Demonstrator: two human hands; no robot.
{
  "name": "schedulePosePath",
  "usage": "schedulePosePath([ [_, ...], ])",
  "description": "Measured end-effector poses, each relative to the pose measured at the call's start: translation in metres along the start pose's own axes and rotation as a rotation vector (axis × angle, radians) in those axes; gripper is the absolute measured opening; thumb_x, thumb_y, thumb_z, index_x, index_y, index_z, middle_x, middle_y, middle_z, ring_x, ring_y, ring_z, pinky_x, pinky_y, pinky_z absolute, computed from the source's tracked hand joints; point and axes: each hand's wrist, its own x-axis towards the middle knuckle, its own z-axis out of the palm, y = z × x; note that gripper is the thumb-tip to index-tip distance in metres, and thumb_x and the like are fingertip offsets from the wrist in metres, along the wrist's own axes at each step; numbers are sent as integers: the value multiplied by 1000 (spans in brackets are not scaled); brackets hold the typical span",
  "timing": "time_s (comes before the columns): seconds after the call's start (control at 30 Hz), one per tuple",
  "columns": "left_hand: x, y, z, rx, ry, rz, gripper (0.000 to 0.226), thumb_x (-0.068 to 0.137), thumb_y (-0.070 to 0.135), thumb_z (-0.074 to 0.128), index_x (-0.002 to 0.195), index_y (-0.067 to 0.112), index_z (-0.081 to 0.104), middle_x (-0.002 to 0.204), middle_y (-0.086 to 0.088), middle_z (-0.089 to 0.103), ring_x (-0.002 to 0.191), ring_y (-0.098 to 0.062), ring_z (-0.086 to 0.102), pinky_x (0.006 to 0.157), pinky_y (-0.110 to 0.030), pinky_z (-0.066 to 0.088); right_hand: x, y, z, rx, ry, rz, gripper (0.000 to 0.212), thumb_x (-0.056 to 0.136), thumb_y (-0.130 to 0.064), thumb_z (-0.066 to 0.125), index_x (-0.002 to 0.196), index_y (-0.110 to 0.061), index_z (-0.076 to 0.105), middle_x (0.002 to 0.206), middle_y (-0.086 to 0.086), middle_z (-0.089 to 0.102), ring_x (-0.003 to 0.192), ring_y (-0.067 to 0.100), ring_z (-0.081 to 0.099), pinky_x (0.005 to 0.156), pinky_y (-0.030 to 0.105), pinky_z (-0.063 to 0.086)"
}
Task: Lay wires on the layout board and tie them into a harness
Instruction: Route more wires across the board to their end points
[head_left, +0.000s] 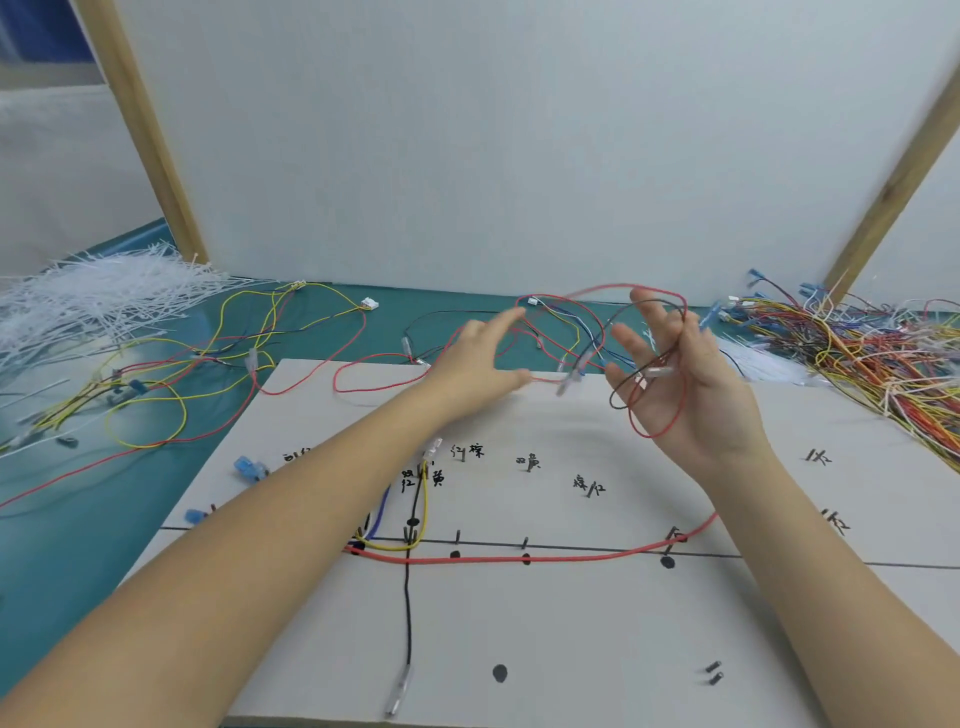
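Note:
The white layout board (571, 649) carries pegs, black lines and handwritten labels. A red wire (519, 559) lies along its horizontal line. Yellow (425, 512) and blue (382, 512) wires bend up near the left junction, and a black wire (408, 623) runs down to a clear terminal. My right hand (680, 395) is raised palm toward me, thumb and fingers pinching loops of red and dark brown wire (652, 415). My left hand (478, 364) reaches out with straight fingers toward the tangled wires (561, 322) above the board's far edge.
A heap of white cable ties (93, 296) lies far left on the teal table. Loose yellow and red wires (156, 400) sprawl beside it. A large pile of coloured wires (872, 358) sits far right. Blue connectors (248, 468) rest at the board's left edge. A white panel stands behind.

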Motion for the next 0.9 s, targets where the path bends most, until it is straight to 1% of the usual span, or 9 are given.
schedulePosePath([
  [0.13,18,-22,-12,-64,172,-143,50,87,26,55,135,28,42,115,-7,51,107,-17,48,82,-21,30,-1,-6,-3,145,-8,34,47,99,-19,28,63,-23,59,107,-6,70,113,12,60,88,35,52],
  [0.23,29,-39,-22,-50,179,-301,45,88,23,53,132,16,47,120,-12,54,109,-25,53,90,-25,37,-1,-7,-2,261,55,4,33,87,-15,36,59,-18,54,77,-4,70,114,19,61,95,35,49],
  [0.3,31,-50,-28,55,151,-359,46,88,18,49,133,10,46,128,-16,48,117,-31,48,98,-31,35,-2,-9,-3,338,104,-38,25,78,-16,41,55,-16,51,57,-5,56,109,21,63,99,37,43],
  [0.4,27,-63,-33,329,62,-390,41,89,18,46,128,5,50,129,-20,39,118,-37,43,98,-36,35,-2,-11,-7,438,186,-88,16,70,-15,44,54,-14,45,46,-3,38,94,22,69,96,40,42],
  [0.53,17,-55,-25,383,95,-201,40,92,21,45,131,24,52,121,-13,44,114,-33,46,98,-41,39,0,-9,-7,390,224,-111,14,53,-15,60,51,-15,47,52,-1,43,75,19,66,90,40,52],
  [0.63,14,-40,-16,316,38,-74,33,95,24,44,125,29,58,117,-7,46,111,-28,49,99,-37,36,1,-7,-7,321,193,-95,14,53,-19,63,52,-17,49,80,2,62,92,21,62,90,39,51],
  [0.73,12,-34,-11,311,-12,-8,30,95,24,46,120,27,62,116,-5,49,110,-24,51,95,-33,38,-1,-7,-6,281,142,-68,12,58,-21,62,54,-19,51,103,1,69,115,18,58,91,33,47],
  [0.8,11,-32,-9,346,1,32,27,95,24,48,116,25,65,114,-4,52,107,-24,53,89,-32,40,-1,-6,-4,249,130,-44,16,68,-20,57,53,-20,52,103,1,71,118,16,57,88,29,47],
  [0.9,8,-29,-9,347,121,63,27,95,19,46,111,21,67,109,-6,57,104,-26,54,81,-32,40,2,0,3,89,190,19,44,89,-17,38,49,-21,54,83,5,73,105,20,64,89,29,44],
])
